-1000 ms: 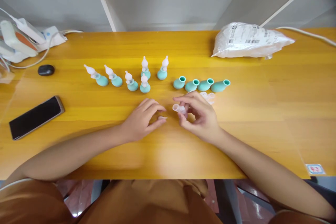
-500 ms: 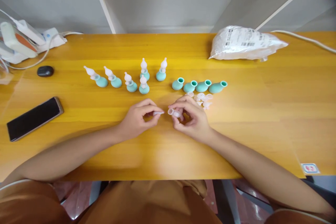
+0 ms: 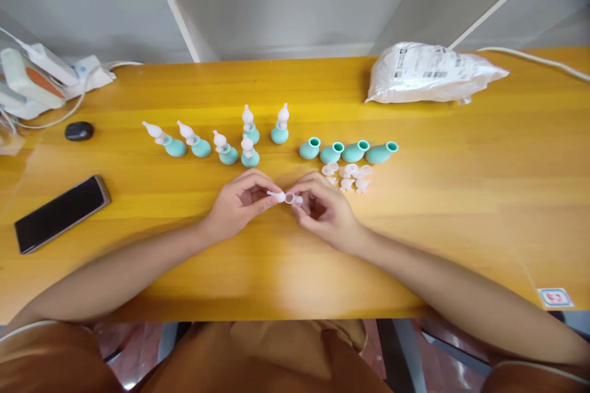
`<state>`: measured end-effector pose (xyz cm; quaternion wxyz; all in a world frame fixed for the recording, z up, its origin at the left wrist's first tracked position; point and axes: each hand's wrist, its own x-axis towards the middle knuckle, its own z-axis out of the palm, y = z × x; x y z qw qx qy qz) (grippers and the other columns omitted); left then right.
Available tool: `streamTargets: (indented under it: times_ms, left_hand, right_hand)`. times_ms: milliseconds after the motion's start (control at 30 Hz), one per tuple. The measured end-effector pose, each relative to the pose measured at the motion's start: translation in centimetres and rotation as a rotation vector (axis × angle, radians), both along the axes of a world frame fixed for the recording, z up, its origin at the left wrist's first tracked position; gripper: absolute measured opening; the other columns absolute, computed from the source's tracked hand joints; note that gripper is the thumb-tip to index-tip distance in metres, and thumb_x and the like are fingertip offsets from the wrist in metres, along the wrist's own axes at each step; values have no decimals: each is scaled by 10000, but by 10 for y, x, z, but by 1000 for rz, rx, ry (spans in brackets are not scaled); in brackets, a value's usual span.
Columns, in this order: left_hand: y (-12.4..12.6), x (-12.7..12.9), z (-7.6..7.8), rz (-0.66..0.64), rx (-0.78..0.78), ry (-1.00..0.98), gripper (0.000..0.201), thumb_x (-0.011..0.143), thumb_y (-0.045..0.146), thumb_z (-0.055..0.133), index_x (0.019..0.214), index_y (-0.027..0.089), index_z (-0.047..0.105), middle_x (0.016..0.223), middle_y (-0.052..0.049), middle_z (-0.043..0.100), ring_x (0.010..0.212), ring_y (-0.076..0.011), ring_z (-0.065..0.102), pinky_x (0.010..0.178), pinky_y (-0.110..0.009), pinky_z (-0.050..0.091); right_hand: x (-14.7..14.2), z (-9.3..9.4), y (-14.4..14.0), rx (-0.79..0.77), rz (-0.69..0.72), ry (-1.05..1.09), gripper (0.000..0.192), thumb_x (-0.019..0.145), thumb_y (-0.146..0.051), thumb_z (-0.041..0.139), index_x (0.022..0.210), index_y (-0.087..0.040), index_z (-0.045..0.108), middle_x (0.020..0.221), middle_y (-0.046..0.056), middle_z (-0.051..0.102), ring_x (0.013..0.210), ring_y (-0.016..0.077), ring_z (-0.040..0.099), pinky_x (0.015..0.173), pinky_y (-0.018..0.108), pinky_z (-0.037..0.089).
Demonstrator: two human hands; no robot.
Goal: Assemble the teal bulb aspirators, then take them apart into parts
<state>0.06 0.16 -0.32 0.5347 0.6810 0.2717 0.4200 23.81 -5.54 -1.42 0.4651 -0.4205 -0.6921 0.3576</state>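
The left hand (image 3: pixel 237 204) pinches a small white tip (image 3: pixel 277 196) pointing right, its long axis level with the clear cap (image 3: pixel 294 199) clamped in the right hand (image 3: pixel 322 212), the 2 pieces touching just above the tabletop (image 3: pixel 415 227).

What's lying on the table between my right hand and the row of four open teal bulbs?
In the head view, a small cluster of loose clear caps lies on the table between the right hand and the open teal bulbs.

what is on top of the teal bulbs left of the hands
Each of the six teal bulbs on the left carries a white pointed tip pushed into its neck. The neck opening itself is covered by the tip. The four bulbs on the right lie uncapped.
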Motion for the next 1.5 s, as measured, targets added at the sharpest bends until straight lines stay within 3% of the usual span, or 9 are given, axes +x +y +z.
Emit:
streamTargets:
  times_ms: [267, 633, 967, 1300, 1500]
  left_hand:
    - [-2, 1, 2, -9, -67, -10, 103, 1016, 309, 855, 1050, 218, 822, 1019, -51, 776, 951, -165, 722, 886, -299, 622]
    - [-4, 0, -1, -12, -77, 40, 171, 1023, 379, 849, 1053, 216, 808, 1024, -56, 757, 942, -171, 708, 876, -310, 613]
    - [-5, 0, -1, -16, -95, 85, 201, 1010, 401, 858, 1046, 216, 788, 1031, -52, 743, 929, -172, 702, 859, -314, 621]
    - [-10, -4, 3, -96, -344, 213, 360, 1015, 507, 830, 1005, 190, 660, 953, -47, 803, 816, -154, 739, 730, -280, 598]
    - [-11, -5, -1, -125, -271, 207, 322, 1053, 460, 791, 971, 195, 628, 931, -47, 813, 777, -143, 740, 703, -270, 596]
  right_hand:
    - [3, 4, 3, -23, 40, -59, 155, 1092, -192, 666, 1229, -237, 723, 991, 38, 699, 680, 123, 581, 542, 239, 477]
    - [4, 7, 0, 6, 70, -89, 113, 1064, -220, 733, 1174, -214, 755, 959, 38, 714, 702, 125, 630, 538, 218, 495]
    - [9, 3, 2, 182, 60, -174, 133, 1088, -247, 764, 1212, -216, 727, 1011, 71, 775, 784, 175, 713, 650, 291, 564]
    - [13, 3, 2, 356, 65, -276, 195, 1092, -207, 749, 1278, -220, 692, 1062, 104, 808, 870, 211, 775, 741, 331, 647]
    - [15, 2, 3, 395, 102, -300, 305, 1096, -151, 708, 1389, -233, 707, 1159, 121, 837, 1008, 241, 823, 829, 359, 698]
